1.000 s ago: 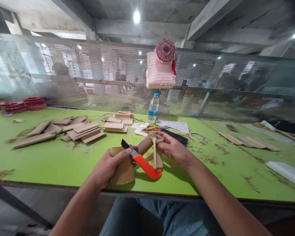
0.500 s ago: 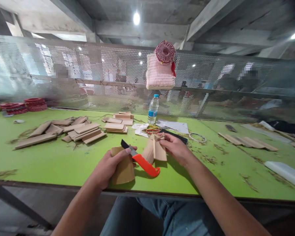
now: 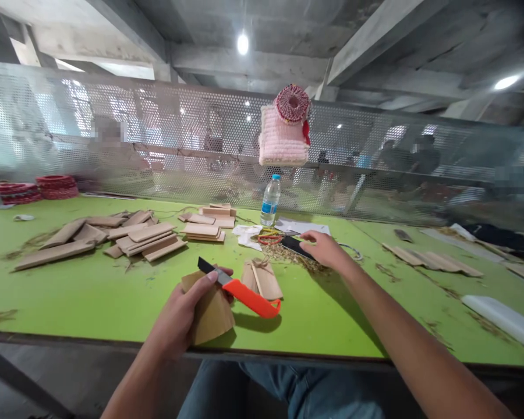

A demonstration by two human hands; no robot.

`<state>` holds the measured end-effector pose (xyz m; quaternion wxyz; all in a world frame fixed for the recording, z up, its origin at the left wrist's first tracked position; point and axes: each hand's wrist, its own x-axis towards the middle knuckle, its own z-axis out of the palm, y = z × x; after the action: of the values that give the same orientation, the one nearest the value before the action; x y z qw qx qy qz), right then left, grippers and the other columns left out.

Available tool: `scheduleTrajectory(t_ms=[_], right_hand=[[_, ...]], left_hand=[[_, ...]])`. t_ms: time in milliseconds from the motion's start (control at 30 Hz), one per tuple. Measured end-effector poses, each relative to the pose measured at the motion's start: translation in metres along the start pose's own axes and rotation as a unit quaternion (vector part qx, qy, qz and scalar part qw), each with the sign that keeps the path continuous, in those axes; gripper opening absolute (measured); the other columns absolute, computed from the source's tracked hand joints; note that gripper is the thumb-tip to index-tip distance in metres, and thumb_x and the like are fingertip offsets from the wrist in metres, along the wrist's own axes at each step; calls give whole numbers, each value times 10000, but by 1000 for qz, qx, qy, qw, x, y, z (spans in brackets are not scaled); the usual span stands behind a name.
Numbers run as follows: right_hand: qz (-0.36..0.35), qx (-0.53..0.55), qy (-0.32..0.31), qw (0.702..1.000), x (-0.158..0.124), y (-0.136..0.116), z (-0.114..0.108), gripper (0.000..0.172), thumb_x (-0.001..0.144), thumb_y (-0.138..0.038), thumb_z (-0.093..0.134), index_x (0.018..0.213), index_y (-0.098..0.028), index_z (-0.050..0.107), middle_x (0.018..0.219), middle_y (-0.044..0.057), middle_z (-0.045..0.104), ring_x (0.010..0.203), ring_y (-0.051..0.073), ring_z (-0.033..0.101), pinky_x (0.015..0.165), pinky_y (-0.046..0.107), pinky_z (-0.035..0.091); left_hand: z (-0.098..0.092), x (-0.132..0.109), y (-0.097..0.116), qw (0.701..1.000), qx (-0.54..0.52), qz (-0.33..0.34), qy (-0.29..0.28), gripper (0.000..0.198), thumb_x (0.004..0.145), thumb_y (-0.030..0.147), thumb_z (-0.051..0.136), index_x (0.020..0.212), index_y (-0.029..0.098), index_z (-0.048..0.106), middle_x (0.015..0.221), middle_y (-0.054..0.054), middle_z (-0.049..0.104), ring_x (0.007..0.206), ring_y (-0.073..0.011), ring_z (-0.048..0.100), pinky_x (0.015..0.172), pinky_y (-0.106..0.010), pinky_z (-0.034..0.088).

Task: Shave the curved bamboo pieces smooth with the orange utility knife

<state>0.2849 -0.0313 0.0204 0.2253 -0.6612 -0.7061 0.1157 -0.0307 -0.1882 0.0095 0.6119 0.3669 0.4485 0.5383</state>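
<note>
My left hand (image 3: pixel 186 314) is closed around a curved tan sheet (image 3: pixel 213 317) and a knife with an orange handle (image 3: pixel 253 299). The knife lies across the sheet under my thumb, its dark blade tip pointing up and left. My right hand (image 3: pixel 325 247) reaches across the table, thumb and fingers closed about a flat black slab (image 3: pixel 293 244), which it partly covers. Dry plant scraps (image 3: pixel 312 265) lie around the slab. Between my hands, a bundle of thin tan pieces tied with twine (image 3: pixel 262 278) rests on the table.
Tan curved pieces (image 3: pixel 152 233) are piled at left on the green table (image 3: pixel 126 302). A water bottle (image 3: pixel 271 201) stands behind rubber bands (image 3: pixel 271 238). More tan pieces (image 3: pixel 432 259) and a white block (image 3: pixel 500 320) lie at right. A perforated screen (image 3: pixel 192 128) closes the back.
My right hand has let go of the tied bundle, leaving it on the table, and moved back and right to the black slab. My left hand keeps its hold on the knife and sheet.
</note>
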Motion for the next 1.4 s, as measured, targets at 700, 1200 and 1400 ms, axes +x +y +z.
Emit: scheduleTrajectory(t_ms=[700, 1200, 1400], right_hand=[[97, -152, -104, 978, 22, 31, -8, 586, 674, -576, 728, 1059, -135, 690, 1011, 121, 718, 820, 236, 666, 607, 275, 449], [144, -113, -111, 977, 6, 42, -27, 589, 727, -699, 658, 904, -142, 723, 915, 149, 735, 798, 261, 669, 639, 313, 469], [183, -14, -154, 971, 1, 71, -59, 525, 756, -662, 656, 917, -163, 676, 963, 129, 713, 770, 195, 646, 598, 281, 469]], left_hand=[[2, -4, 1, 1000, 14, -10, 10, 582, 759, 529, 727, 1195, 147, 678, 763, -92, 711, 607, -185, 631, 513, -247, 522], [3, -4, 2, 1000, 17, -15, 21, 658, 723, 534, 751, 1246, 147, 650, 740, -61, 705, 583, -186, 636, 504, -259, 522], [3, -4, 1, 1000, 18, -3, 23, 641, 711, 544, 763, 1197, 133, 677, 745, -71, 705, 619, -193, 650, 512, -239, 512]])
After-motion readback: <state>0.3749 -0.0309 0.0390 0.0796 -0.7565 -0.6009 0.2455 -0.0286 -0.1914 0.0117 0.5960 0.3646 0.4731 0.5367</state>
